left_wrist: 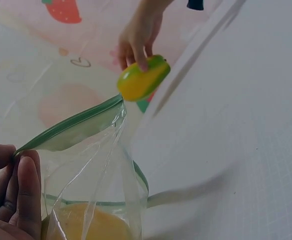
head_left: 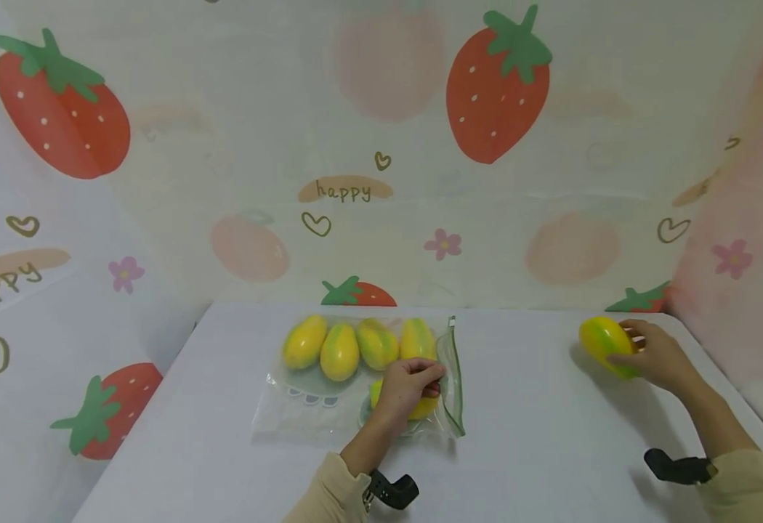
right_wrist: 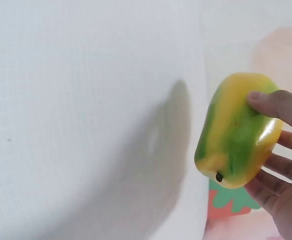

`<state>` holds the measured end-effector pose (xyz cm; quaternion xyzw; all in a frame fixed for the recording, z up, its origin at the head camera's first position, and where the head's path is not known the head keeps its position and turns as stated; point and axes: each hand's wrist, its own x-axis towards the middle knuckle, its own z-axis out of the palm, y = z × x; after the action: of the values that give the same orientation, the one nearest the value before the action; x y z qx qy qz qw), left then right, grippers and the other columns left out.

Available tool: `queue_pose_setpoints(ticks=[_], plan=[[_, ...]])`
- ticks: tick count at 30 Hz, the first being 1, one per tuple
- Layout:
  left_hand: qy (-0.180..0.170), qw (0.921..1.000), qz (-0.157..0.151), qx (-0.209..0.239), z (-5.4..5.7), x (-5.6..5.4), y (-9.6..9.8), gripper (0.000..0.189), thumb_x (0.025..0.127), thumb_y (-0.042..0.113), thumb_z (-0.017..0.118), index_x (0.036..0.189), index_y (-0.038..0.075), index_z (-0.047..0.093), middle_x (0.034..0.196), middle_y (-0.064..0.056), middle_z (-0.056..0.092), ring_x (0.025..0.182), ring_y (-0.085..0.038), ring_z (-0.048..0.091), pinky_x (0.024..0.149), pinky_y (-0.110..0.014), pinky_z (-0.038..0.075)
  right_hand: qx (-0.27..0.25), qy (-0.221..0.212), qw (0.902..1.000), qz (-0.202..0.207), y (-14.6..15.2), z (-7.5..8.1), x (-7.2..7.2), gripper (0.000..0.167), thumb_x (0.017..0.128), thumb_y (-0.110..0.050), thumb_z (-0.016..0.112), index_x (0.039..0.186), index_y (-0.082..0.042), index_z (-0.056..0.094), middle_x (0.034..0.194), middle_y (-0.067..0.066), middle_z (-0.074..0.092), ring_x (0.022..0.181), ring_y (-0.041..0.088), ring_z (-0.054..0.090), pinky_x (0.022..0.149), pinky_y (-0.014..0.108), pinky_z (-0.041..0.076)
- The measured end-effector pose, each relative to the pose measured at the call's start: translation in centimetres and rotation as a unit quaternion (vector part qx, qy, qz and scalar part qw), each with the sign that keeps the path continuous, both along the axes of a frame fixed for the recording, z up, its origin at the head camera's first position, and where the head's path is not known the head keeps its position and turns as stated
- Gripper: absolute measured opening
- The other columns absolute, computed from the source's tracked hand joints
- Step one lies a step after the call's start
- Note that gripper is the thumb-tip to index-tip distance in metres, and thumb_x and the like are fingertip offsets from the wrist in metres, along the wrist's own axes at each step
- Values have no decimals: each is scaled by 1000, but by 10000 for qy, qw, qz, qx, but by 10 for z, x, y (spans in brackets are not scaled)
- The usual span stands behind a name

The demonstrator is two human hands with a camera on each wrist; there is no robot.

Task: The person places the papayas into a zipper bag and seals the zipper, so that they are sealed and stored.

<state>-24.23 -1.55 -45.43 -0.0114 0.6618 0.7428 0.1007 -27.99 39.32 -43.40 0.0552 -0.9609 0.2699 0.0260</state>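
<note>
A clear zip bag point(head_left: 290, 418) with a green zip edge lies on the table, its mouth toward the right. Several yellow-green toy mangoes point(head_left: 339, 352) are inside it, one partly hidden under my left hand point(head_left: 402, 392). That hand pinches the bag's green zip edge point(left_wrist: 71, 122), lifting it so the mouth gapes in the left wrist view. Off to the right, my right hand point(head_left: 663, 356) holds another yellow-green mango point(right_wrist: 238, 130) above the table, thumb on one side and fingers on the other. A dark stem spot shows on its end.
The white table point(head_left: 519, 436) extends between the bag and my right hand. Behind it and at both sides hang cloths printed with strawberries point(head_left: 499, 94), hearts and flowers. A black wrist device point(head_left: 394, 490) sits at each sleeve.
</note>
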Motion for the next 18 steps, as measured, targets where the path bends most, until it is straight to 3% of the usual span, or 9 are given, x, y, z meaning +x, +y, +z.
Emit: queue_pose_setpoints(ticks=[10, 18], plan=[[-25, 10000, 19, 5, -1, -1, 1, 24, 90, 15, 69, 101, -6, 70, 72, 4, 61, 62, -8, 58, 62, -18, 55, -35, 123, 9997, 213, -21, 6, 10, 70, 84, -25, 76, 134, 12, 42, 128, 36, 48, 105, 49, 55, 80, 54, 56], [6, 10000, -28, -31, 1, 0, 0, 25, 90, 15, 69, 102, -7, 70, 72, 4, 62, 64, -8, 59, 63, -18, 56, -142, 311, 9983, 471, -42, 14, 17, 67, 82, -20, 77, 132, 10, 45, 123, 34, 53, 101, 45, 59, 80, 54, 56]])
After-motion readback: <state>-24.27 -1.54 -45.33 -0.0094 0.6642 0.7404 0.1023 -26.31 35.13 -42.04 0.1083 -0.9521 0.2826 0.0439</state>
